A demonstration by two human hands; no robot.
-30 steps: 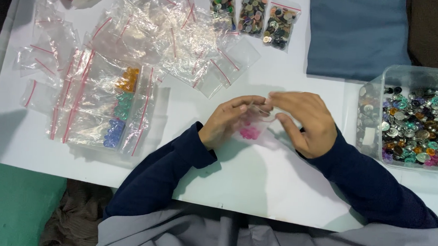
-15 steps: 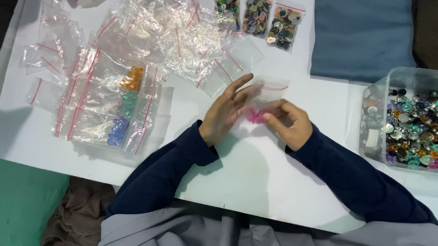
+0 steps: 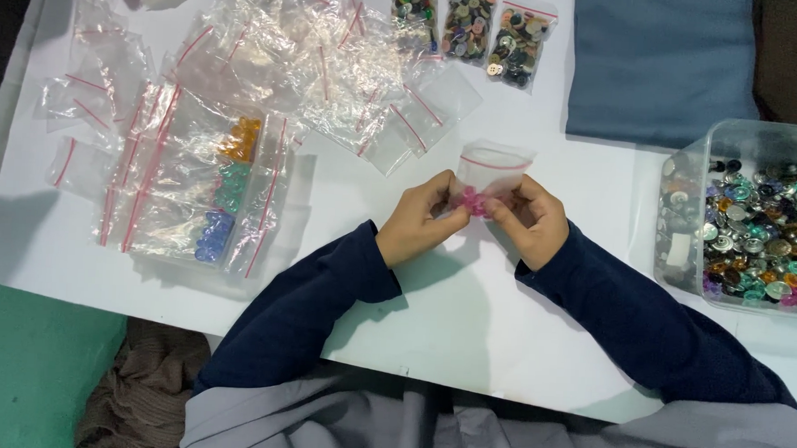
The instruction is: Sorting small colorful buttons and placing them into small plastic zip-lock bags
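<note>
My left hand [image 3: 421, 218] and my right hand [image 3: 531, 218] meet over the white table [image 3: 466, 317] and together pinch a small clear zip bag [image 3: 493, 168] with a red seal strip. Pink buttons [image 3: 471, 202] sit in the bag's lower part, between my fingertips. The bag's mouth points away from me and stands up above both hands. Both sleeves are dark blue.
A clear plastic box [image 3: 750, 217] of mixed buttons stands at the right. A heap of empty zip bags [image 3: 316, 59] lies at the back left, with bags of orange, green and blue buttons [image 3: 225, 190] nearer. Three filled bags [image 3: 470, 25] lie at the back, a blue cloth [image 3: 661, 61] beside them.
My left hand, open and raised half a second ago, has closed onto the bag beside the right. The bag now stands upright between both hands, nearer to me.
</note>
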